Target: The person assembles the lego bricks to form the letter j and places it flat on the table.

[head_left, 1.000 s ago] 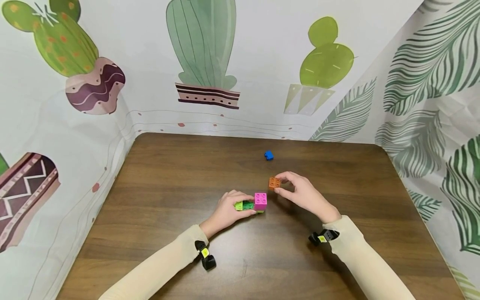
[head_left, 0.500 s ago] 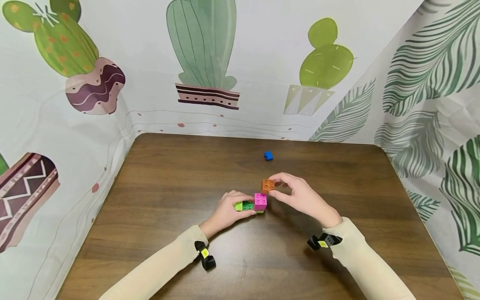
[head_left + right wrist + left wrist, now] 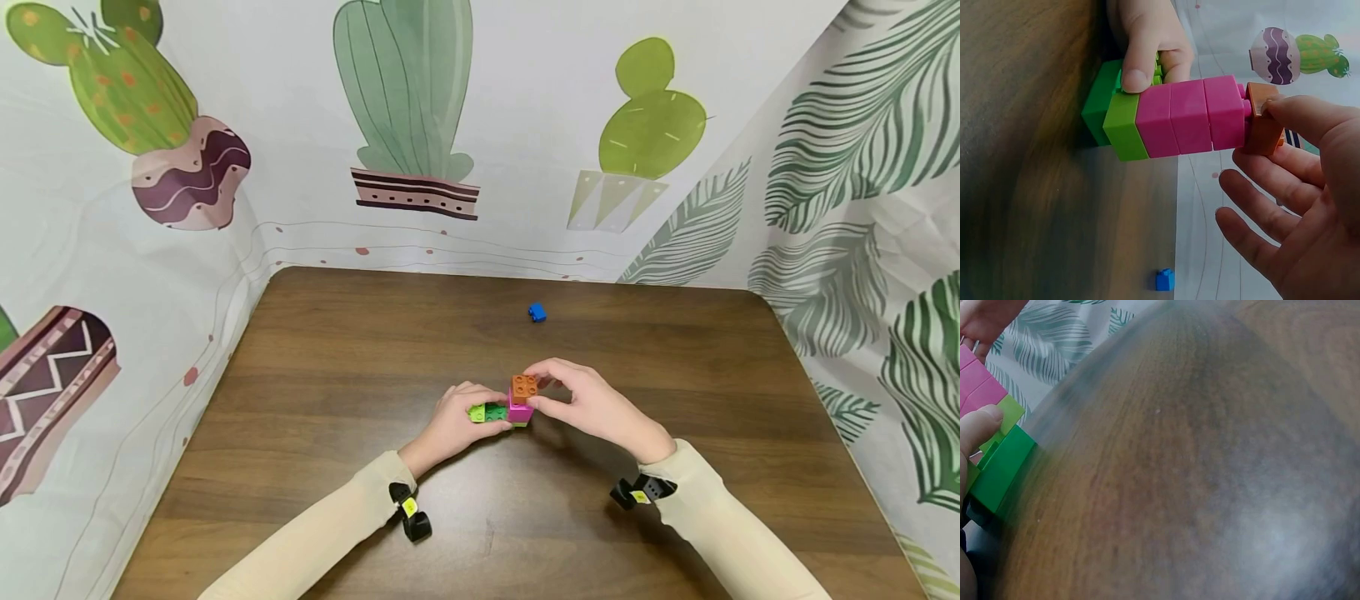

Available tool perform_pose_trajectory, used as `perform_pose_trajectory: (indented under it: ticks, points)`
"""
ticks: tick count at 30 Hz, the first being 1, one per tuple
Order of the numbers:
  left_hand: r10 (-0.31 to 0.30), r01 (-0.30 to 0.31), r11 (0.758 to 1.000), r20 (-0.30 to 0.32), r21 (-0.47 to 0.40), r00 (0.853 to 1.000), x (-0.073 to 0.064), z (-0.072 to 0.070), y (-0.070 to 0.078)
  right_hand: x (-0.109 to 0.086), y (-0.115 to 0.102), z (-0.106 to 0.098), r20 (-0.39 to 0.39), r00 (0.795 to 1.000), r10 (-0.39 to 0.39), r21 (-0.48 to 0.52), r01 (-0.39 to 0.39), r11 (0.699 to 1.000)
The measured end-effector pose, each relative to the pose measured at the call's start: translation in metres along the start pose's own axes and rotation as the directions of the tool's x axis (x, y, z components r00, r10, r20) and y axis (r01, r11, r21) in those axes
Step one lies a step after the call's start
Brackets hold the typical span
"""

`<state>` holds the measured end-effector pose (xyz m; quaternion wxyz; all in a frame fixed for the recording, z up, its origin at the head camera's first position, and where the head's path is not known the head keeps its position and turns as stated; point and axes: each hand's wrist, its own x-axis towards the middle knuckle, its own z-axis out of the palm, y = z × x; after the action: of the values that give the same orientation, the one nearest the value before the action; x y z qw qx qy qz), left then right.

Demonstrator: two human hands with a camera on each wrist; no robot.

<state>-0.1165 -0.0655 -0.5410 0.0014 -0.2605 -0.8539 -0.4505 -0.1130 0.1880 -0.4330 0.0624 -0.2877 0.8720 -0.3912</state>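
Note:
My left hand [image 3: 457,419] grips the low part of a toy brick stack, its thumb against a lime brick [image 3: 1127,128]. Beneath that is a dark green brick [image 3: 1005,469], and three pink bricks [image 3: 1190,119] rise above it. An orange brick [image 3: 1261,119] with four studs is pinched between thumb and forefinger of my right hand [image 3: 603,404]. It sits at the top of the pink column, slightly tilted, and the pink studs still show below it. The other right fingers are spread in the right wrist view. My left palm hides part of the base.
A small blue brick [image 3: 537,312] lies alone toward the far edge of the brown wooden table [image 3: 360,333]. Behind the table hangs a white cloth [image 3: 525,108] printed with cacti and leaves.
My right hand has carried the orange brick left and toward me, from beside the stack to over the top pink brick. The left hand and stack have stayed put.

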Motion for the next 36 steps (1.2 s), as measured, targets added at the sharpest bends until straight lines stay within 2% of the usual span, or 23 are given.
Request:
perform_pose_trajectory:
  ticks: [8, 17, 22, 25, 30, 36]
  points:
    - [-0.008, 0.008, 1.0, 0.007, -0.012, 1.0, -0.001, 0.0, 0.0, -0.001, -0.001, 0.002, 0.011, 1.0, -0.017, -0.005, 0.017, 1.0]
    - [0.003, -0.003, 1.0, 0.002, -0.003, 1.0, -0.001, 0.0, 0.0, -0.003, 0.005, 0.007, -0.005, 0.99, -0.138, -0.031, 0.137, 0.99]
    - [0.013, -0.013, 1.0, -0.005, -0.004, 1.0, -0.002, 0.0, 0.001, -0.004, 0.009, 0.01, -0.012, 0.986, -0.163, -0.015, 0.163, 0.986]
    - [0.019, -0.019, 1.0, -0.011, -0.001, 1.0, -0.002, 0.0, 0.001, -0.005, 0.009, 0.01, -0.006, 0.988, -0.155, 0.006, 0.155, 0.988]
    - [0.022, -0.022, 1.0, -0.013, 0.004, 1.0, -0.002, 0.0, 0.001, -0.005, 0.008, 0.011, 0.003, 0.995, -0.095, 0.04, 0.095, 0.995]
    - [0.05, -0.05, 0.999, -0.015, 0.02, 0.999, 0.0, 0.0, 0.0, -0.003, 0.006, 0.013, -0.016, 0.998, -0.057, 0.044, 0.058, 0.997]
